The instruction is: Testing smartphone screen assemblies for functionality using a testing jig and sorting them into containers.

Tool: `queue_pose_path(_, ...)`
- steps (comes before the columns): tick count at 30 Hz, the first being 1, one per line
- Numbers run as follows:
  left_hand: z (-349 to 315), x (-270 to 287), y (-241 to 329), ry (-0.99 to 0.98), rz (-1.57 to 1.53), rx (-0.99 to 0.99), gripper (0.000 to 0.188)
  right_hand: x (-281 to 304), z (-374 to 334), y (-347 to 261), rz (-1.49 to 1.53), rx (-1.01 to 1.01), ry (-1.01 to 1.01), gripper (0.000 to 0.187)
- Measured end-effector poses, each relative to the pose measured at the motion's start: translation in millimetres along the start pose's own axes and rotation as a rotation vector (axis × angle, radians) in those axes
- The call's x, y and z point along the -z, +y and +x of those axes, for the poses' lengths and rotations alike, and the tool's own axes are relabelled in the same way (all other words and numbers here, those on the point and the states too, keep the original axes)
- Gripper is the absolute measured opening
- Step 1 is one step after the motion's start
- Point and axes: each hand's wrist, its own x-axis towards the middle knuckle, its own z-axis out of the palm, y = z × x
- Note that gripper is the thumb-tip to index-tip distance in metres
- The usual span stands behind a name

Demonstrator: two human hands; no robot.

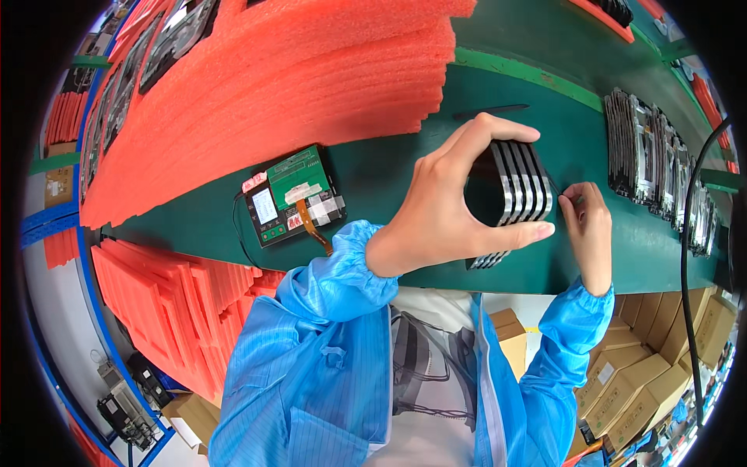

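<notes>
My left hand is closed around a stack of phone-shaped slabs, thumb on the near side and fingers on the far side. Several slabs stand side by side, dark-faced with silver rounded edges. Just right of the stack is my right hand, its thumb and forefinger pinched together. A thin dark thing shows between these fingertips and the stack; what it is I cannot make out. Left of my left hand lies a test board, green and black with a small lit screen, and an orange ribbon cable runs from it.
Red foam sheets are piled high at the far left; more red foam trays stand below the bench's near left edge. A thin dark stick lies behind the stack. Rows of phone frames line the right. A black cable hangs there.
</notes>
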Motion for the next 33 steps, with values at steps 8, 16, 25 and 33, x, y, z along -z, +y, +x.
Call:
queue_pose_path(8,-3,-2,3,-0.024,0.016,-0.002,0.074,1,-4,-12,0.063,-0.081,0.082,0.012)
queue_pose_path(16,-2,0,5,-0.026,0.039,-0.009,0.074,33,-37,-54,0.75,-0.253,0.099,0.016)
queue_pose_path(25,-1,0,3,-0.021,0.015,0.027,0.074,44,-57,-121,0.834,-0.155,-0.189,0.009)
queue_pose_path(33,0,-1,5,-0.017,0.014,0.016,0.073,36,-56,-125,0.848,-0.175,-0.139,0.012)
